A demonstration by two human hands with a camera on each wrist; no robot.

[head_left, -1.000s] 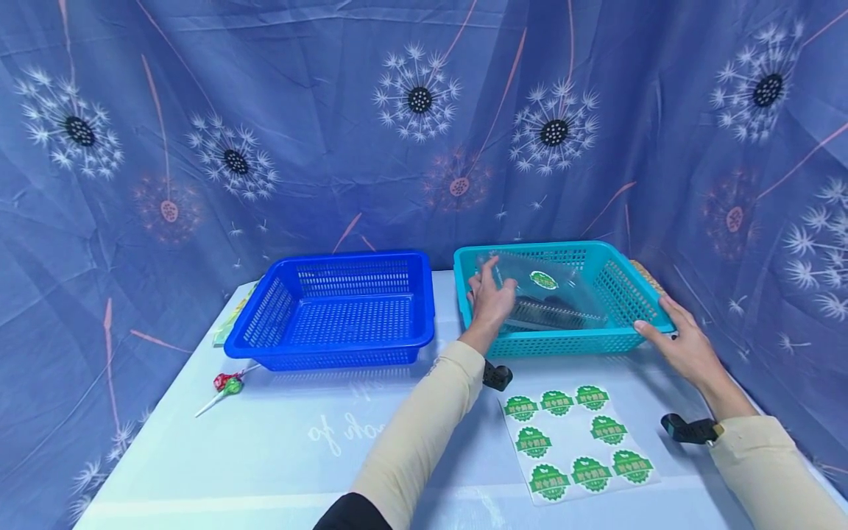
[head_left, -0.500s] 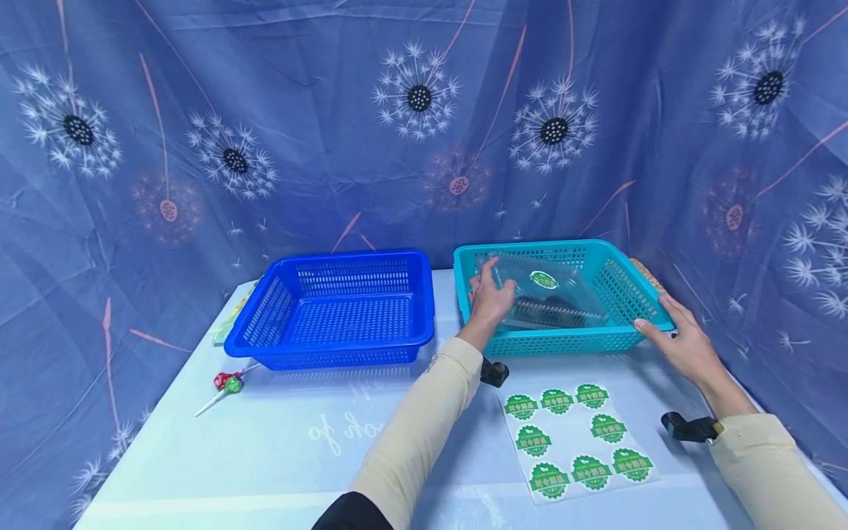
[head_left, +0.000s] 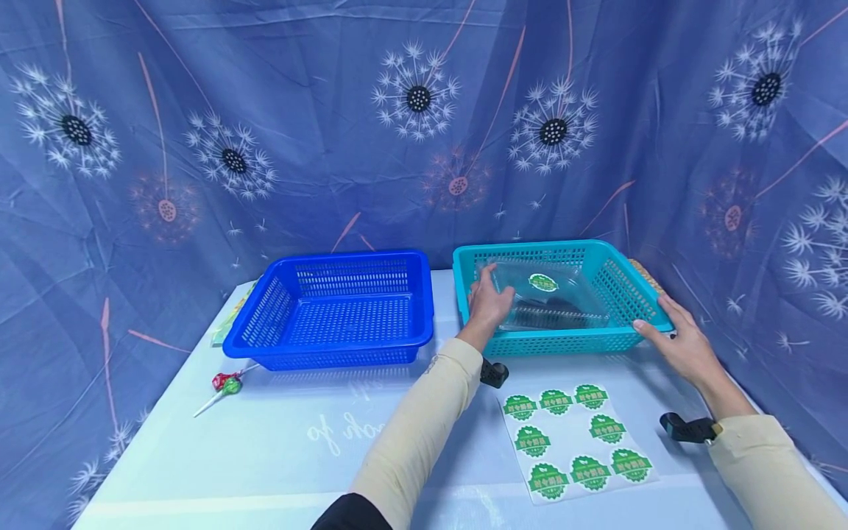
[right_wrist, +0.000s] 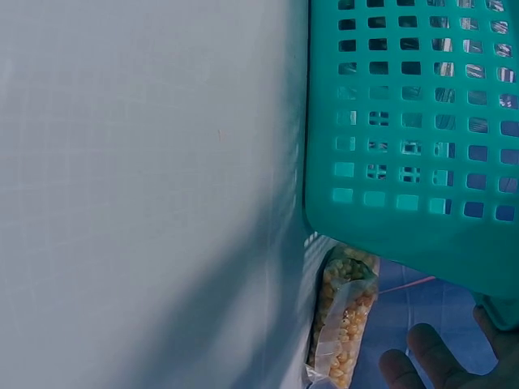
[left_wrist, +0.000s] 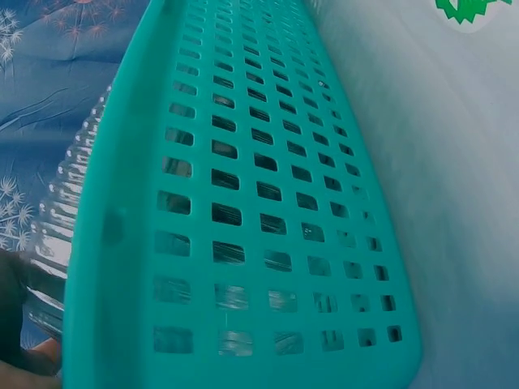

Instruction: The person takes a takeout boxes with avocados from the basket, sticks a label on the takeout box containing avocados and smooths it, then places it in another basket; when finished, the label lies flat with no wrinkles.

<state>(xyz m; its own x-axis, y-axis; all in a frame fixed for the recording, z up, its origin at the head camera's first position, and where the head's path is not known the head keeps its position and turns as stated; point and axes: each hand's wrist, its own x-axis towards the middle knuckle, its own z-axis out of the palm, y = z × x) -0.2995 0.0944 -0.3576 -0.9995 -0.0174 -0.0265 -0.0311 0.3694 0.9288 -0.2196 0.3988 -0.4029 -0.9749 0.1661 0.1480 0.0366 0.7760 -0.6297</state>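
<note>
A teal plastic basket [head_left: 570,342] stands on the right of the table with a clear lidded plastic box [head_left: 576,294] inside it. The box bears a round green sticker [head_left: 543,283] on its lid, and something dark shows through its near side. My left hand [head_left: 490,303] reaches over the basket's front rim and grips the left end of the box. Ridged clear plastic [left_wrist: 61,219] pokes up beside that hand in the left wrist view. At the basket's front right corner, my right hand [head_left: 682,342] holds the rim, thumb at the front and fingers along the side.
Left of the teal basket is a blue basket [head_left: 331,359]. A sheet of green stickers [head_left: 570,434] lies in front. Red [head_left: 223,380] and green [head_left: 231,386] lollipops lie at left, near a yellow-green packet [head_left: 228,324]. A bag of corn kernels [right_wrist: 345,332] lies behind the teal basket's right side.
The clear box has sunk lower and lies flatter in the teal basket, and my left fingers have come down with it. My right hand keeps its place on the rim.
</note>
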